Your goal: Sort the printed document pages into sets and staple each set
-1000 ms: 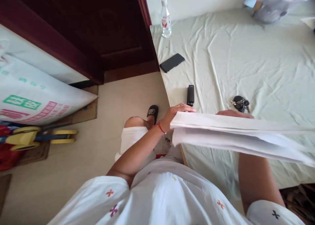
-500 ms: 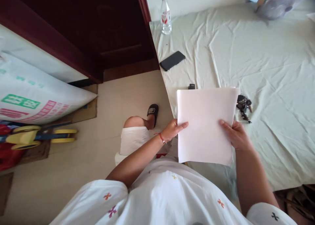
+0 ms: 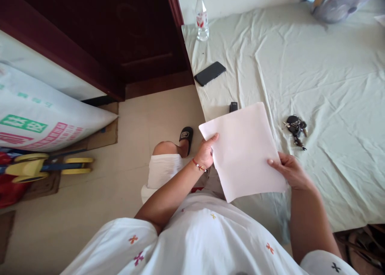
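A stack of white paper [image 3: 245, 154] is held in front of my body, tilted with its upper left corner lower than its upper right. My left hand [image 3: 207, 151] grips its left edge, thumb on top and fingers hidden beneath. On the right edge my right hand [image 3: 293, 170] closes the same way, thumb lying on the top sheet. Just past the paper's upper edge a small black object [image 3: 233, 106] lies on the cloth, partly covered. A bunch of keys [image 3: 296, 130] rests right of the paper.
A pale green cloth [image 3: 331, 86] covers the table. On it are a black phone [image 3: 209, 73], a clear water bottle [image 3: 202, 18] and a plastic bag [image 3: 333, 6]. Left on the floor are a large printed sack [image 3: 51, 114] and a yellow wheeled toy [image 3: 30, 167].
The paper has turned counter-clockwise, its top swinging left, which uncovers the keys fully. My left hand moved up and left slightly; my right hand shifted a little lower.
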Action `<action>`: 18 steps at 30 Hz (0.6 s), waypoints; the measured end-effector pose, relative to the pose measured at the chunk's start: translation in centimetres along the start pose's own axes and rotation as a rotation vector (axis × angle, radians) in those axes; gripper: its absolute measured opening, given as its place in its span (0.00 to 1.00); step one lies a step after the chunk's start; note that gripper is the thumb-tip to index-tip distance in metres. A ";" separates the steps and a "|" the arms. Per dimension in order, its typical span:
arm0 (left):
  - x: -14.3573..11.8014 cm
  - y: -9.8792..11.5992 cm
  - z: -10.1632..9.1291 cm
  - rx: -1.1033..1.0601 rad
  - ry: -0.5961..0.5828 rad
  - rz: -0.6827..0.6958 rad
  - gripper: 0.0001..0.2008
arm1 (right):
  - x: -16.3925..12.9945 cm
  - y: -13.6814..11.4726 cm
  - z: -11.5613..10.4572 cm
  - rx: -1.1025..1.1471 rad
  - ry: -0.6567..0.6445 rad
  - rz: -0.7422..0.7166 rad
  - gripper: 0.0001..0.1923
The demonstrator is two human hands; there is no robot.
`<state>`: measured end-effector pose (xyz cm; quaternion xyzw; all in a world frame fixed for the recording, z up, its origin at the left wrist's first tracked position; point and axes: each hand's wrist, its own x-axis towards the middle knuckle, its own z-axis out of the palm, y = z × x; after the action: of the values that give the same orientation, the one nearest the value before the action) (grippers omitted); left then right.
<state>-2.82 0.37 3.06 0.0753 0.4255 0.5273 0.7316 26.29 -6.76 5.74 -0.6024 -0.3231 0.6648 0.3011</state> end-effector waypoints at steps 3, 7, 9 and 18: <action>0.8 0.2 -0.7 -0.093 0.108 0.046 0.24 | -0.2 1.0 -0.8 0.066 0.011 -0.096 0.25; 1.1 0.4 -0.7 -0.151 0.169 0.035 0.20 | -0.1 3.2 0.4 0.359 0.186 -0.321 0.34; 1.0 0.4 -0.3 -0.170 0.187 0.021 0.19 | -0.2 4.0 1.9 0.465 0.214 -0.349 0.41; 0.8 0.2 -0.2 -0.149 0.102 0.046 0.20 | 0.1 3.3 7.1 0.527 0.456 -0.192 0.33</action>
<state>-3.03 1.03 2.64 0.0034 0.4200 0.5773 0.7002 19.16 -9.12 3.55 -0.6040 -0.1203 0.5423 0.5714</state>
